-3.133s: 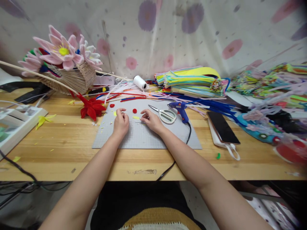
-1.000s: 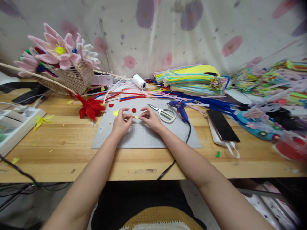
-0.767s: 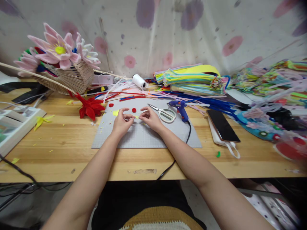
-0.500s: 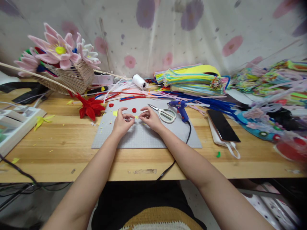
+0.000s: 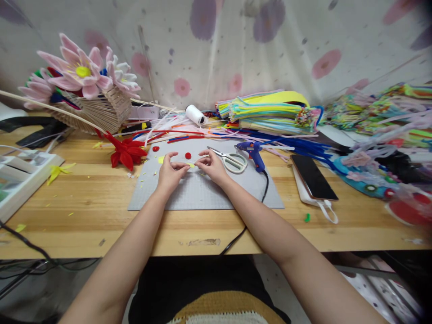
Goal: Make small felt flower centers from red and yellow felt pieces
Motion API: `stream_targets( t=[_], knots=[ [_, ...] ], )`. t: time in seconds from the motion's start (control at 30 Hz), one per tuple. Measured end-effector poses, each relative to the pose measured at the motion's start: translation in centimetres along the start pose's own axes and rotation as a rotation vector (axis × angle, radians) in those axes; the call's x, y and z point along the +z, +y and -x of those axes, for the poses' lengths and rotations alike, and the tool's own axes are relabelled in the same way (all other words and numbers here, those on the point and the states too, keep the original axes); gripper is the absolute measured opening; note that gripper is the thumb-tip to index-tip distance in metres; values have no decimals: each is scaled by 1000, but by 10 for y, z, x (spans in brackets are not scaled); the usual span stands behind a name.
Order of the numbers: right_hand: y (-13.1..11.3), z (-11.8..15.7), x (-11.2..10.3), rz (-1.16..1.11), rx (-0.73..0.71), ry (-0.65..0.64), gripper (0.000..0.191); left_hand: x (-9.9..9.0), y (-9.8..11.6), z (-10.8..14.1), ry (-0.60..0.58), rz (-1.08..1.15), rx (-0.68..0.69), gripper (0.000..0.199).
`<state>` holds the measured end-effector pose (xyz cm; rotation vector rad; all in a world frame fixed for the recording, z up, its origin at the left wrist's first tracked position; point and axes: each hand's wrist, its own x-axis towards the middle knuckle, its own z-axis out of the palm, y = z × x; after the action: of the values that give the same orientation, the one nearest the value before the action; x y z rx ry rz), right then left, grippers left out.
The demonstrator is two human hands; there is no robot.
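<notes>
Behind and left of my gray mat (image 5: 202,197), on the bench (image 5: 91,202), a slatted stick basket (image 5: 119,102) holds pink flowers (image 5: 96,83) with soft petals. Well left of the mat, a white case (image 5: 32,180) is cut off, and I can't make out its contents properly.

Over the mat's middle, my left grip (image 5: 169,174) brings thumb and forefinger together at the tips; my right grip (image 5: 213,170) does the same, facing it across a narrow gap. A small yellow piece (image 5: 192,165) sits between them, above or on the mat. I can't tell whether either grip is pinching it, as my fingers hide its edges. On the mat behind it lies a red disc (image 5: 188,155); scissors (image 5: 234,163) lie at the mat's right. Well right of the mat, clear plastic (image 5: 407,198) is blurred.
</notes>
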<state>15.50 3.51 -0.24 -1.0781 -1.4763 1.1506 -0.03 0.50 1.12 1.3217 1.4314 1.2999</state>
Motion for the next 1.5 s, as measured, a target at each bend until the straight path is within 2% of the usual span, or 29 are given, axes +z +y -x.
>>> stream_targets(
  t=[0.27,0.53,0.67,0.73,0.83,0.93,1.03,1.2,1.3,1.37,1.5],
  knots=[
    [1,1,4,-15,-26,-50,34,7,7,1,21,141,-82,57],
    [0,2,5,5,-42,-70,32,6,9,2,45,159,-91,56],
    [0,1,3,70,-61,-37,28,6,6,0,68,174,-83,55],
    [-2,2,-2,158,-78,-13,26,2,5,-1,117,184,-69,52],
    [-8,6,-14,401,-122,-24,26,-7,6,-3,278,207,-23,48],
    [-14,10,-24,656,-197,-113,27,-16,8,-5,435,249,14,46],
    [-18,12,-31,756,-247,-199,32,-18,9,-5,465,275,14,46],
    [-23,8,-40,606,-237,-272,41,-9,7,-1,329,269,-1,50],
    [-24,4,-39,378,-177,-178,30,-1,6,2,252,250,-26,53],
    [-23,3,-31,213,-119,-117,23,4,6,4,221,245,-49,54],
    [-17,6,-3,40,-83,-125,32,9,6,6,169,253,-72,54]
  ],
)
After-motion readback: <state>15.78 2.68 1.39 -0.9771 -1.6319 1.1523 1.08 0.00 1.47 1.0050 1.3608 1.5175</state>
